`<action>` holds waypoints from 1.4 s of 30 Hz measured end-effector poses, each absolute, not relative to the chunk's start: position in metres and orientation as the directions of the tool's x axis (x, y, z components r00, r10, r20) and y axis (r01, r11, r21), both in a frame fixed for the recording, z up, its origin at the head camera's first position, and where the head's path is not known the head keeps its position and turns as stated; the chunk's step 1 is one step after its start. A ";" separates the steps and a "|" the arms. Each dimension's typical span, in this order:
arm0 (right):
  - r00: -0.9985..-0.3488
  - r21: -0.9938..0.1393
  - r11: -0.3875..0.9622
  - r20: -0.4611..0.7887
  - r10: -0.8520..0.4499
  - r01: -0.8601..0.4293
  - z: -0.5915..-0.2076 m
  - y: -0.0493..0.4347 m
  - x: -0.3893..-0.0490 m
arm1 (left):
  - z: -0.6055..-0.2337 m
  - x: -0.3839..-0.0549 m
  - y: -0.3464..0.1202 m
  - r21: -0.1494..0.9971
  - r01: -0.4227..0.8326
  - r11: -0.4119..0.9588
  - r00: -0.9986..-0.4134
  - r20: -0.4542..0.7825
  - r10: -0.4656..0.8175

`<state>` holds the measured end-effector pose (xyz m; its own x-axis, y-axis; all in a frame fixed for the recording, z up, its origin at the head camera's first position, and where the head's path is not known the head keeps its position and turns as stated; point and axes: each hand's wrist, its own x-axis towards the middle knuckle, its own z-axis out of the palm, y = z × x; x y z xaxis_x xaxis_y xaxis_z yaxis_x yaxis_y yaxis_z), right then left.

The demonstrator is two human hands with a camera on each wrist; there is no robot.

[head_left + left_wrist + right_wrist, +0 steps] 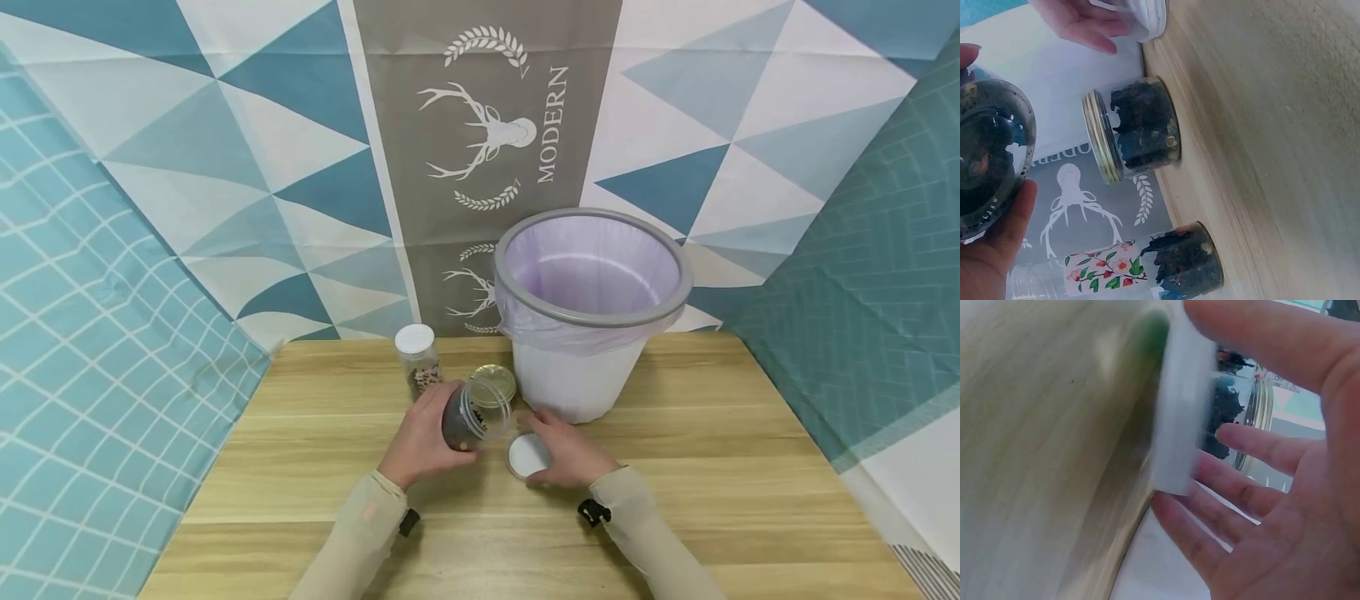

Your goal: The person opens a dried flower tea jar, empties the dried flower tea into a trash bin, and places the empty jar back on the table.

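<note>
My left hand (427, 433) grips a clear jar (459, 421) above the table, tilted with its lidless mouth to the right. Dark contents show through its wall and base. Low at the tabletop, the thumb and fingers of my right hand (566, 454) lie round the edge of a white lid (528, 456), which is flat side up. A short jar with a gold lid (1104, 136) and dark contents stands behind the hands. To its left is a tall clear jar (423, 367) with a white lid and a flower label (1109, 267).
A white bin (570, 375) with a grey rim and a lilac bag liner stands at the back, right behind my right hand. The wooden table (300, 492) meets patterned cloth walls at the back and sides.
</note>
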<state>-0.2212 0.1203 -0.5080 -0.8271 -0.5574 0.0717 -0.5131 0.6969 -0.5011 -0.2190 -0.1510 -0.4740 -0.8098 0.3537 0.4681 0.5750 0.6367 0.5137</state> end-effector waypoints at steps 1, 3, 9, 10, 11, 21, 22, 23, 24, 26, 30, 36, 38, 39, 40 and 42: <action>-0.823 -0.495 0.695 0.077 -0.563 -0.522 -0.508 0.120 -0.221 | -0.474 -0.219 -0.151 0.515 0.575 0.636 -0.810 0.467 0.354; -0.819 -0.486 0.693 0.088 -0.567 -0.532 -0.510 0.120 -0.220 | -0.475 -0.219 -0.151 0.517 0.574 0.635 -0.811 0.467 0.353; -0.827 -0.470 0.709 0.088 -0.555 -0.526 -0.515 0.119 -0.220 | -0.474 -0.218 -0.151 0.527 0.569 0.632 -0.814 0.471 0.340; -0.828 -0.468 0.710 0.091 -0.554 -0.526 -0.515 0.119 -0.220 | -0.474 -0.218 -0.151 0.526 0.567 0.634 -0.815 0.469 0.340; -0.827 -0.464 0.710 0.095 -0.555 -0.530 -0.516 0.119 -0.219 | -0.474 -0.218 -0.151 0.527 0.564 0.635 -0.818 0.465 0.340; -0.692 -0.285 0.638 0.412 -0.592 -0.715 -0.478 0.120 -0.210 | -0.444 -0.225 -0.158 0.530 0.597 0.602 -0.790 0.517 0.328; -0.663 -0.265 0.622 0.464 -0.587 -0.736 -0.469 0.120 -0.208 | -0.438 -0.227 -0.159 0.523 0.607 0.599 -0.781 0.531 0.329; -0.630 -0.246 0.605 0.518 -0.578 -0.757 -0.459 0.120 -0.205 | -0.432 -0.229 -0.160 0.517 0.617 0.593 -0.772 0.544 0.329; -0.594 -0.235 0.581 0.572 -0.566 -0.779 -0.450 0.121 -0.202 | -0.425 -0.231 -0.161 0.511 0.628 0.586 -0.762 0.557 0.331; -0.516 -0.217 0.526 0.674 -0.529 -0.822 -0.432 0.123 -0.197 | -0.411 -0.236 -0.163 0.498 0.647 0.578 -0.744 0.580 0.333; -0.336 -0.114 0.469 0.842 -0.422 -0.876 -0.397 0.128 -0.191 | -0.379 -0.245 -0.164 0.473 0.674 0.568 -0.713 0.616 0.334; -0.261 -0.058 0.571 0.924 -0.281 -0.819 -0.359 0.148 -0.198 | -0.333 -0.258 -0.161 0.461 0.682 0.568 -0.700 0.636 0.324; -0.303 -0.096 0.606 0.920 -0.248 -0.790 -0.352 0.155 -0.204 | -0.319 -0.263 -0.160 0.456 0.687 0.566 -0.693 0.646 0.321; -0.327 -0.117 0.620 0.915 -0.236 -0.776 -0.351 0.158 -0.208 | -0.313 -0.266 -0.159 0.449 0.691 0.566 -0.687 0.652 0.321; -0.350 -0.134 0.635 0.908 -0.228 -0.761 -0.349 0.161 -0.212 | -0.307 -0.269 -0.158 0.441 0.698 0.564 -0.678 0.660 0.324; -0.386 -0.154 0.663 0.896 -0.219 -0.733 -0.348 0.165 -0.219 | -0.295 -0.276 -0.156 0.421 0.708 0.567 -0.663 0.673 0.329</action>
